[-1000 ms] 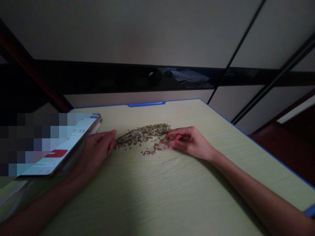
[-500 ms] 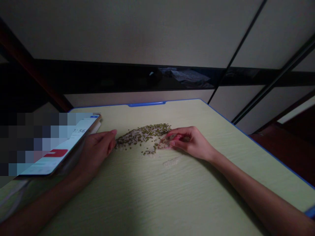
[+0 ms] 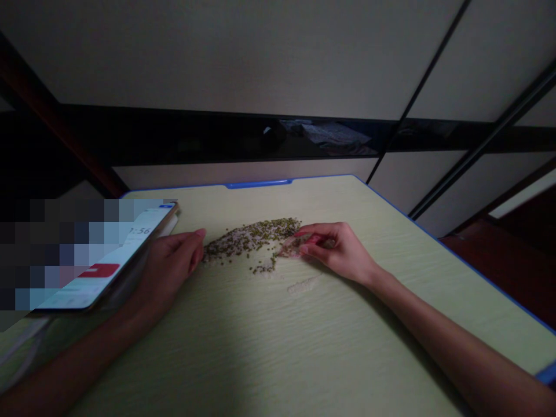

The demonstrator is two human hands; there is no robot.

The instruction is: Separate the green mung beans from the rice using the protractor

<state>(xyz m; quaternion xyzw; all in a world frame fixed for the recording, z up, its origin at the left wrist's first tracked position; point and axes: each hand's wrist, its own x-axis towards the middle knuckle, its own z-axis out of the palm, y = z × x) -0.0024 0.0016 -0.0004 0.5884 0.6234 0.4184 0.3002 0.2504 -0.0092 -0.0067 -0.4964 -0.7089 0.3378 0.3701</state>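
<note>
A long pile of green beans, apparently mung beans, mixed with pale rice-like grains [image 3: 252, 237] lies across the middle of the table [image 3: 269, 347]. My left hand [image 3: 178, 255] is closed beside the pile's left end, fingers curled in; whatever they may hold is hidden. At the right end, the thumb and fingers of my right hand [image 3: 339, 249] curve around a small clear plastic container [image 3: 288, 248], blurred and partly covered by the fingers. A few loose beans [image 3: 264, 267] and a thin streak of pale grains [image 3: 303, 285] lie nearer to me.
A phone [image 3: 98, 284] with a lit screen, partly pixelated, leans at the left beside my left forearm. A white cable [image 3: 26, 347] runs below it. The table has a blue rim with a blue handle [image 3: 259, 184] at the far side. Cabinet panels [image 3: 243, 58] stand behind.
The clear container in my right hand shifts and tilts slightly, with the right fingers moving a little. My left hand stays put. The digits on the phone screen have advanced.
</note>
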